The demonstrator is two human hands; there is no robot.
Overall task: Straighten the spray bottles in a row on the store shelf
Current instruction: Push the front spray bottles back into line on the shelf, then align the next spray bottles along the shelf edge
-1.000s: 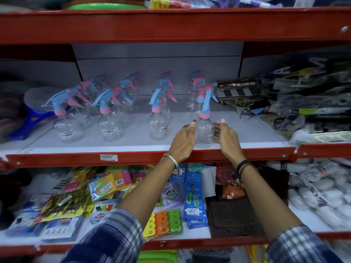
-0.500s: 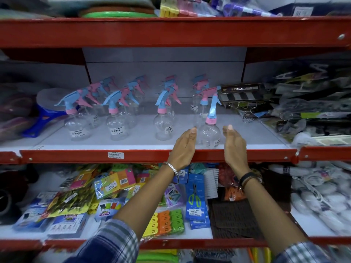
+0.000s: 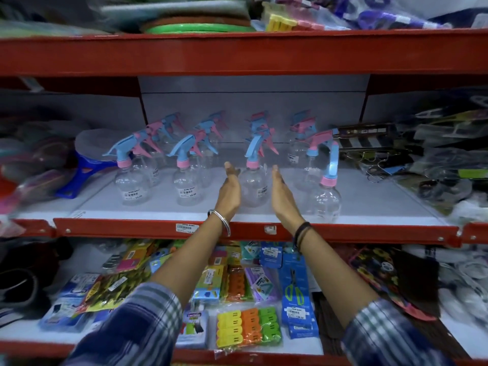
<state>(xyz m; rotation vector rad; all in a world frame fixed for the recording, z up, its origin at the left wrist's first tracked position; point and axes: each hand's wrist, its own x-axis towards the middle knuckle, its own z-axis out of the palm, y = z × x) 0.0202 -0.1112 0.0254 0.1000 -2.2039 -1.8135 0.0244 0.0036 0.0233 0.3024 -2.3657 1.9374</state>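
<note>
Several clear spray bottles with blue and pink trigger heads stand in files on the white shelf (image 3: pixel 369 204). My left hand (image 3: pixel 229 192) and my right hand (image 3: pixel 282 196) flank the third front bottle (image 3: pixel 253 186), palms facing it, fingers straight; contact with the bottle cannot be told. The rightmost front bottle (image 3: pixel 326 199) stands nearer the red shelf edge (image 3: pixel 343 231) than the others, its trigger head turned sideways. Two more front bottles, one (image 3: pixel 132 183) at far left and one (image 3: pixel 186 184) beside it, stand to the left with price labels facing out.
A blue-handled item (image 3: pixel 79 178) lies left of the bottles. Packaged hooks and dark goods (image 3: pixel 383 151) crowd the right end of the shelf. The lower shelf holds clothes pegs (image 3: pixel 248 328), scissors packs (image 3: pixel 295 291) and other packets. A red shelf (image 3: pixel 237 51) hangs overhead.
Both hands have left the rightmost front bottle and moved left to either side of the third front bottle. The camera has shifted lower and nearer.
</note>
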